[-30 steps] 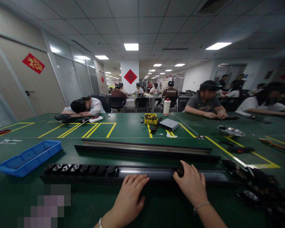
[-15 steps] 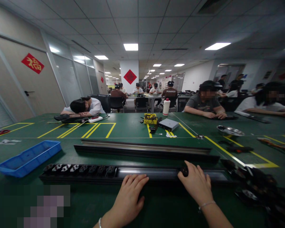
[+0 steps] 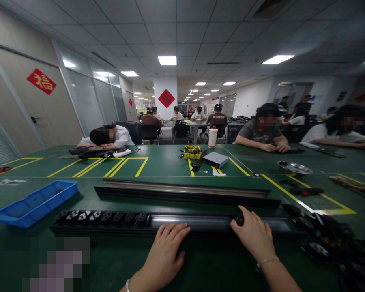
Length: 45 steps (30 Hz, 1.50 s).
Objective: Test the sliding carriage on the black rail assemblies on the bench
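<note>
A long black rail (image 3: 188, 221) lies across the green table in front of me. Its left part holds a row of black socket modules (image 3: 106, 217), some with light faces; the right part shows a bare shiny channel. My left hand (image 3: 164, 253) rests its outstretched fingers on the rail's near edge, near the middle. Over the right part of the channel, my right hand (image 3: 255, 235) pinches a small black socket module (image 3: 239, 219) between thumb and fingers. Whether that module touches the channel is hard to see. A heap of black parts (image 3: 331, 243) lies to the right.
Behind the rail lies a second long rail (image 3: 185, 192). A blue tray (image 3: 36, 205) is on the left. Farther back are a grey box (image 3: 215, 159), a yellow box with cables (image 3: 192, 152), a bottle (image 3: 212, 137) and a metal bowl (image 3: 295, 167). Several people sit around.
My right hand has shifted slightly to the right along the rail with the socket module. My left hand has stayed in place.
</note>
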Each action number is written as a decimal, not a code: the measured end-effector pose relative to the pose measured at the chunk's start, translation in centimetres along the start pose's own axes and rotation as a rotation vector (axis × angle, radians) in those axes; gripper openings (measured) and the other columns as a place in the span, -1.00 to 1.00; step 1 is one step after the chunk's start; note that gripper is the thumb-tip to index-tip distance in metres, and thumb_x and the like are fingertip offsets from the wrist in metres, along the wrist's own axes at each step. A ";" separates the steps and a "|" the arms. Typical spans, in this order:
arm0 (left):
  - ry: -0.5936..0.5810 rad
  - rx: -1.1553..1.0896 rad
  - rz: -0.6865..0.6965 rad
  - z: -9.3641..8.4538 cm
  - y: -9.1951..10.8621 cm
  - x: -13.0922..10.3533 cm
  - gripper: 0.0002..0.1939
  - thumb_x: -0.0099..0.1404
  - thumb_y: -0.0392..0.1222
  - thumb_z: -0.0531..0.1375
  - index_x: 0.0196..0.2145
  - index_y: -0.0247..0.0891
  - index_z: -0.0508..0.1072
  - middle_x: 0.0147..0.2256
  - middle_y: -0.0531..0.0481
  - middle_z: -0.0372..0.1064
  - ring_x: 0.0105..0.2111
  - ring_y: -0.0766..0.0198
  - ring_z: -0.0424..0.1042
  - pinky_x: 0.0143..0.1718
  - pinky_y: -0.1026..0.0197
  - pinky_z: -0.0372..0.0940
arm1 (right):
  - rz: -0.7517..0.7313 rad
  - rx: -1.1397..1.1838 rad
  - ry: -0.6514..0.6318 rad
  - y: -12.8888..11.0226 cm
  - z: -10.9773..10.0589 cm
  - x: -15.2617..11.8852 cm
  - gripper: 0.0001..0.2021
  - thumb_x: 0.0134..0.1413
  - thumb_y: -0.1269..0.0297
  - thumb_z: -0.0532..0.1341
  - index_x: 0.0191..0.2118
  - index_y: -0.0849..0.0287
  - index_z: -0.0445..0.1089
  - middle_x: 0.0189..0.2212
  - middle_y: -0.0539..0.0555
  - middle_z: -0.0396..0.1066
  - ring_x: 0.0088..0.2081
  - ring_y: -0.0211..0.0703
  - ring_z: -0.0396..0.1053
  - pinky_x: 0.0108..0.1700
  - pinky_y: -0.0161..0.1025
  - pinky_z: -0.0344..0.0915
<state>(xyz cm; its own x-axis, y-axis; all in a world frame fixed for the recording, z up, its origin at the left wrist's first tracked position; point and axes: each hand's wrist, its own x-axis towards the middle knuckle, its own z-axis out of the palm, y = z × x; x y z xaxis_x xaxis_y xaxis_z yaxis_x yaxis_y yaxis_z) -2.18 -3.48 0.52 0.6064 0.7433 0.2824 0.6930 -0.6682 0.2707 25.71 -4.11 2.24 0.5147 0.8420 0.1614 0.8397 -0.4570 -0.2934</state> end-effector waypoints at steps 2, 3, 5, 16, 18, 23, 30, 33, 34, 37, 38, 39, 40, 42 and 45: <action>0.001 -0.002 0.000 0.0 0.0 0.0 -0.28 0.03 -0.44 0.08 0.15 0.00 0.12 0.16 0.09 0.15 0.11 0.16 0.13 0.16 -0.03 -0.03 | -0.001 -0.005 0.004 0.2 0.0 0.1 -0.41 -0.02 0.09 -0.06 0.16 0.18 0.16 0.11 0.19 0.23 0.18 0.07 0.05 0.14 0.15 -0.05; 0.001 -0.002 0.000 0.0 0.0 0.0 -0.27 0.03 -0.44 0.08 0.15 0.00 0.12 0.16 0.09 0.15 0.11 0.16 0.13 0.16 -0.03 -0.03 | -0.006 -0.006 0.007 0.2 0.1 0.2 -0.41 -0.02 0.10 -0.06 0.15 0.18 0.16 0.10 0.19 0.24 0.17 0.07 0.07 0.14 0.14 -0.05; 0.002 -0.003 0.000 0.1 -0.1 0.0 -0.27 0.02 -0.44 0.08 0.15 0.01 0.12 0.16 0.11 0.14 0.11 0.17 0.13 0.16 -0.03 -0.03 | -0.020 -0.004 0.018 0.4 0.1 0.3 -0.43 -0.01 0.12 -0.06 0.14 0.18 0.17 0.07 0.18 0.27 0.14 0.06 0.11 0.13 0.13 -0.02; 0.004 -0.009 0.004 0.6 -0.4 -0.1 -0.26 0.01 -0.44 0.09 0.15 0.01 0.12 0.17 0.10 0.14 0.11 0.15 0.12 0.16 -0.03 -0.03 | -0.041 0.008 0.065 1.2 0.4 0.5 -0.42 -0.03 0.11 -0.03 0.14 0.19 0.17 0.08 0.19 0.26 0.11 0.04 0.17 0.11 0.06 0.04; 0.007 -0.009 0.003 0.6 -0.4 -0.1 -0.26 0.02 -0.44 0.09 0.15 0.01 0.11 0.17 0.11 0.14 0.12 0.16 0.12 0.16 -0.04 -0.04 | 0.006 -0.031 0.076 1.6 0.6 0.5 -0.37 -0.03 0.00 -0.04 0.15 0.19 0.18 0.14 0.19 0.18 0.18 0.12 0.05 0.13 0.14 -0.03; 0.015 0.002 0.012 0.6 -0.4 -0.2 -0.24 0.02 -0.45 0.09 0.17 0.01 0.09 0.17 0.12 0.12 0.13 0.17 0.09 0.17 -0.04 -0.04 | 0.042 -0.073 0.062 2.6 1.5 0.4 -0.28 -0.03 -0.14 -0.09 0.14 0.25 0.21 0.21 0.20 0.07 0.22 0.13 -0.06 0.19 0.16 -0.16; 0.009 0.024 -0.001 0.6 -0.4 -0.2 -0.24 0.02 -0.44 0.10 0.16 0.03 0.09 0.17 0.13 0.13 0.13 0.16 0.10 0.18 -0.05 -0.05 | 0.033 -0.053 0.067 2.9 2.0 0.3 -0.28 -0.03 -0.16 -0.10 0.14 0.23 0.20 0.21 0.16 0.07 0.26 0.10 -0.17 0.21 0.13 -0.19; 0.007 0.023 0.004 0.4 -0.4 -0.2 -0.26 0.03 -0.45 0.08 0.16 0.01 0.10 0.17 0.12 0.13 0.13 0.16 0.10 0.18 -0.04 -0.04 | 0.030 -0.039 0.068 2.9 1.9 0.3 -0.31 -0.01 -0.13 -0.09 0.13 0.23 0.22 0.20 0.16 0.09 0.25 0.09 -0.13 0.21 0.14 -0.19; 0.005 0.021 0.004 0.3 -0.3 -0.2 -0.26 0.03 -0.45 0.08 0.16 0.01 0.11 0.17 0.12 0.13 0.13 0.17 0.10 0.17 -0.04 -0.04 | 0.031 -0.033 0.070 3.0 1.8 0.4 -0.33 -0.01 -0.11 -0.09 0.13 0.22 0.22 0.20 0.16 0.09 0.25 0.07 -0.12 0.20 0.14 -0.18; 0.004 0.025 -0.002 0.2 -0.3 -0.2 -0.27 0.04 -0.45 0.09 0.15 0.02 0.11 0.16 0.13 0.14 0.12 0.18 0.11 0.17 -0.04 -0.03 | 0.026 -0.016 0.072 3.2 1.7 0.4 -0.37 0.02 -0.09 -0.10 0.12 0.19 0.23 0.19 0.14 0.11 0.24 0.04 -0.10 0.20 0.13 -0.18; 0.005 0.028 -0.001 0.2 -0.3 -0.2 -0.27 0.04 -0.45 0.09 0.15 0.03 0.11 0.16 0.13 0.15 0.12 0.18 0.11 0.17 -0.04 -0.03 | 0.021 -0.013 0.073 3.2 1.7 0.4 -0.37 0.02 -0.08 -0.11 0.11 0.18 0.24 0.19 0.13 0.11 0.24 0.03 -0.10 0.20 0.12 -0.18; 0.007 0.031 0.002 0.3 -0.4 -0.2 -0.27 0.04 -0.44 0.09 0.15 0.03 0.11 0.16 0.13 0.15 0.12 0.18 0.12 0.17 -0.03 -0.03 | 0.016 -0.013 0.072 3.3 1.7 0.4 -0.38 0.03 -0.08 -0.12 0.11 0.17 0.24 0.19 0.12 0.11 0.24 0.03 -0.10 0.21 0.12 -0.18; 0.008 0.032 0.004 0.4 -0.4 -0.2 -0.27 0.04 -0.44 0.09 0.15 0.02 0.11 0.16 0.12 0.15 0.12 0.17 0.12 0.17 -0.03 -0.03 | 0.013 -0.014 0.073 3.3 1.6 0.4 -0.38 0.03 -0.07 -0.12 0.11 0.17 0.24 0.19 0.12 0.11 0.24 0.02 -0.09 0.21 0.12 -0.18; 0.006 0.030 0.007 0.5 -0.5 -0.2 -0.26 0.03 -0.43 0.09 0.16 0.02 0.10 0.16 0.12 0.15 0.12 0.17 0.12 0.17 -0.04 -0.04 | 0.013 -0.018 0.075 3.3 1.5 0.4 -0.39 0.03 -0.05 -0.12 0.11 0.18 0.24 0.19 0.11 0.11 0.24 0.01 -0.09 0.21 0.11 -0.18; 0.006 0.025 0.001 0.5 -0.5 -0.2 -0.27 0.04 -0.44 0.08 0.15 0.04 0.10 0.16 0.14 0.14 0.12 0.17 0.11 0.17 -0.05 -0.04 | 0.014 -0.012 0.081 3.4 1.4 0.4 -0.39 0.03 -0.02 -0.12 0.11 0.19 0.24 0.19 0.11 0.13 0.24 0.01 -0.08 0.20 0.09 -0.15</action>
<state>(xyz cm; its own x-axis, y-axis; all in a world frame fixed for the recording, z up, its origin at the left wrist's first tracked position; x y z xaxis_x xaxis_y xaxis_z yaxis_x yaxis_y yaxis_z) -2.48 -3.31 -0.14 0.6051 0.7420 0.2885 0.7015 -0.6683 0.2475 28.49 -4.94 -0.04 0.5388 0.8095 0.2334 0.8338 -0.4729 -0.2848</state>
